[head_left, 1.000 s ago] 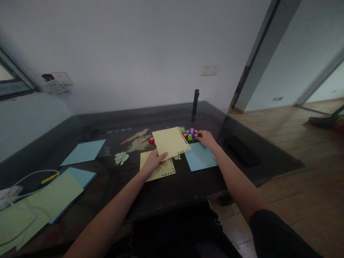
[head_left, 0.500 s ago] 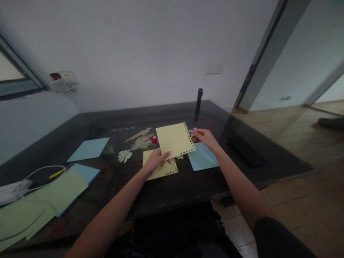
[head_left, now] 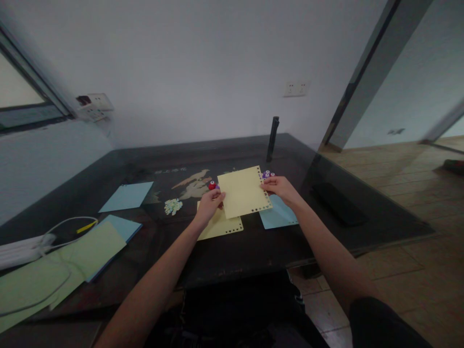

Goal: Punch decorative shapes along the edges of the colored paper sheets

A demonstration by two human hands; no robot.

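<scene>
Between my hands, raised above the table, is a yellow sheet of paper (head_left: 243, 192) with small shapes punched along its right and lower edges. My left hand (head_left: 210, 207) pinches its left edge, while my right hand (head_left: 281, 188) grips the punched right edge. Under it lies a second yellow sheet (head_left: 221, 226) with a punched corner, partly covered. A blue sheet (head_left: 277, 215) rests below my right wrist. Purple round craft punches (head_left: 268, 174) peek out behind the held sheet at the right, and a red one (head_left: 212, 185) at the left.
A heap of tiny paper cutouts (head_left: 173, 207) lies left of my hands. Farther left are a blue sheet (head_left: 126, 196), stacked green sheets (head_left: 97, 249), a white power strip (head_left: 25, 250) with cables, and a yellow pen-like item (head_left: 86, 227). A black upright stick (head_left: 272, 139) and a dark flat object (head_left: 339, 204) stand right.
My right hand has moved from the craft punches onto the right edge of the yellow sheet. My left hand has shifted up along the left edge. The view has turned slightly.
</scene>
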